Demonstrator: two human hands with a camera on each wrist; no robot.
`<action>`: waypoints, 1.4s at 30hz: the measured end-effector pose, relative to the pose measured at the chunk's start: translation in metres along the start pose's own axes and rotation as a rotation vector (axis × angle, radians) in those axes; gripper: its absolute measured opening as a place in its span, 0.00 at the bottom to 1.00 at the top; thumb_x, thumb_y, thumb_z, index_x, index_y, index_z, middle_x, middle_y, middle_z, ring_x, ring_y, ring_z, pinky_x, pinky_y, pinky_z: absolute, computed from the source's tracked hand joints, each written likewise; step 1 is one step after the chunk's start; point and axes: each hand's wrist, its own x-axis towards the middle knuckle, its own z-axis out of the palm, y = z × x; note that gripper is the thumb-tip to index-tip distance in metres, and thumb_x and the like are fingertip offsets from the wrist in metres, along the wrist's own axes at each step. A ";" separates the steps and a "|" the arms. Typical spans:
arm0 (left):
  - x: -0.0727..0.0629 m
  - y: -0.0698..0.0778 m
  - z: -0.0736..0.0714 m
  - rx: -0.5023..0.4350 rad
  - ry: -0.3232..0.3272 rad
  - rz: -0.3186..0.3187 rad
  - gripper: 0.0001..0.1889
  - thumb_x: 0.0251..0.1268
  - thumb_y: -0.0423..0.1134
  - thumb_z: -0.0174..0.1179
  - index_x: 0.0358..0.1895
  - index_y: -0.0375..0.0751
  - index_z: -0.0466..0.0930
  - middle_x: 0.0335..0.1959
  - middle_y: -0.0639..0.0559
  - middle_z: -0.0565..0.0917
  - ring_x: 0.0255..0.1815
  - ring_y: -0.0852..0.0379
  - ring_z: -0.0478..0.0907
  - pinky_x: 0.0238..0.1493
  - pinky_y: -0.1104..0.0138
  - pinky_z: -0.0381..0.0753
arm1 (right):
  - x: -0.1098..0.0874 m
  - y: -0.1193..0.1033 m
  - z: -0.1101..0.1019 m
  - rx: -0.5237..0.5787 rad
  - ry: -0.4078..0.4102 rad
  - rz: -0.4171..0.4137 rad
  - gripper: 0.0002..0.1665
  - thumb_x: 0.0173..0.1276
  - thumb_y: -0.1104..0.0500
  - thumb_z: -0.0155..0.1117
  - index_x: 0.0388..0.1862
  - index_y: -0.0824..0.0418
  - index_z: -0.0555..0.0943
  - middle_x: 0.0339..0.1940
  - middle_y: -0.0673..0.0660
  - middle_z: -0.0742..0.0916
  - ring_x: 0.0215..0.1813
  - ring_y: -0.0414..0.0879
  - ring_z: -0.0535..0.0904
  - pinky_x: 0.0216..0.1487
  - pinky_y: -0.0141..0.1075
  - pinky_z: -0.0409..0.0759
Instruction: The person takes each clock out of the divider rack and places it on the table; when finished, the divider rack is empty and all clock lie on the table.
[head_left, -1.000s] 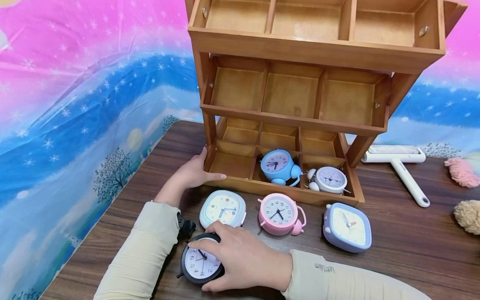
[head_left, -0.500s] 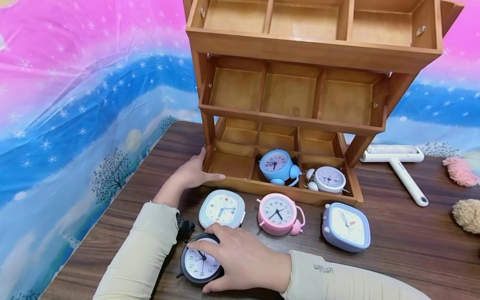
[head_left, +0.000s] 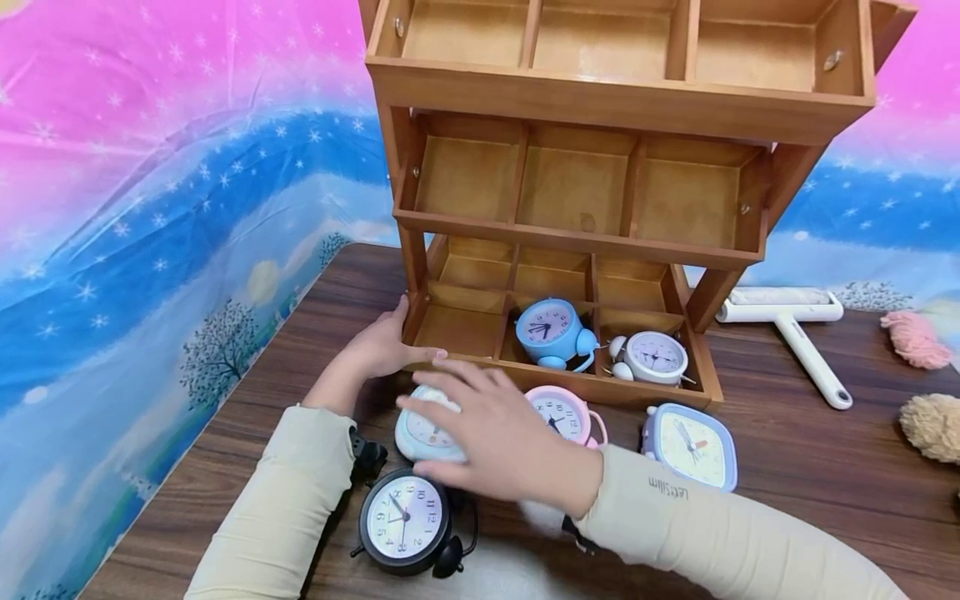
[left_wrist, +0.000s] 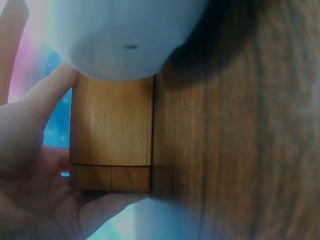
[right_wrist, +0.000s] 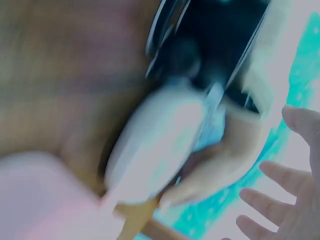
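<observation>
At the lower left corner of the wooden shelf rack (head_left: pixel 600 98), my left hand (head_left: pixel 375 346) grips the bottom tier, thumb over the front edge and fingers along the side. The left wrist view shows that hand around the wooden end (left_wrist: pixel 111 130). My right hand (head_left: pixel 498 429) is spread above the pale blue alarm clock (head_left: pixel 420 433), holding nothing; its fingers partly cover that clock. A black twin-bell alarm clock (head_left: pixel 405 518) lies face up below it. The pink alarm clock (head_left: pixel 558 412) is partly behind the right hand. A periwinkle square clock (head_left: pixel 692 446) lies to the right.
In the bottom tier sit a blue alarm clock (head_left: pixel 549 325), in the middle compartment, and a white alarm clock (head_left: pixel 654 357), in the right one. A white lint roller (head_left: pixel 810 350) lies right of the rack, near pink yarn (head_left: pixel 915 340) and a beige pompom (head_left: pixel 933 427).
My right hand has let go of the black alarm clock and moved up to above the pale blue one. My left hand stays on the rack.
</observation>
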 end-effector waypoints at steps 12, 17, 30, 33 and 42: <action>0.002 0.000 0.002 -0.006 0.009 -0.024 0.60 0.63 0.61 0.64 0.80 0.39 0.27 0.79 0.32 0.43 0.78 0.32 0.47 0.72 0.40 0.54 | 0.020 0.082 -0.008 -0.083 -0.155 0.423 0.48 0.73 0.33 0.53 0.81 0.59 0.56 0.79 0.61 0.61 0.80 0.58 0.50 0.72 0.59 0.59; 0.002 -0.001 0.003 -0.009 0.003 -0.027 0.61 0.62 0.62 0.64 0.80 0.41 0.27 0.79 0.31 0.43 0.78 0.33 0.46 0.72 0.41 0.53 | 0.019 0.104 -0.005 -0.077 -0.209 0.545 0.48 0.68 0.32 0.59 0.79 0.53 0.61 0.75 0.66 0.66 0.76 0.63 0.56 0.71 0.65 0.54; 0.003 -0.001 0.002 -0.012 0.005 -0.019 0.60 0.62 0.62 0.64 0.80 0.40 0.27 0.79 0.31 0.43 0.78 0.33 0.46 0.73 0.41 0.52 | 0.014 0.127 -0.001 -0.042 -0.262 0.618 0.44 0.66 0.40 0.66 0.78 0.51 0.65 0.71 0.72 0.67 0.69 0.70 0.66 0.64 0.63 0.69; 0.003 -0.001 0.002 -0.011 0.006 -0.021 0.60 0.62 0.62 0.64 0.80 0.40 0.28 0.79 0.31 0.44 0.78 0.33 0.46 0.73 0.41 0.52 | 0.014 0.130 0.001 -0.031 -0.254 0.617 0.44 0.65 0.42 0.68 0.77 0.53 0.66 0.70 0.73 0.68 0.68 0.70 0.67 0.62 0.62 0.72; 0.002 -0.001 0.001 -0.014 0.008 -0.020 0.60 0.62 0.62 0.64 0.80 0.40 0.27 0.79 0.32 0.43 0.78 0.33 0.46 0.73 0.41 0.52 | 0.014 0.133 0.002 -0.038 -0.250 0.601 0.42 0.63 0.43 0.71 0.71 0.61 0.72 0.66 0.74 0.70 0.65 0.69 0.70 0.58 0.60 0.76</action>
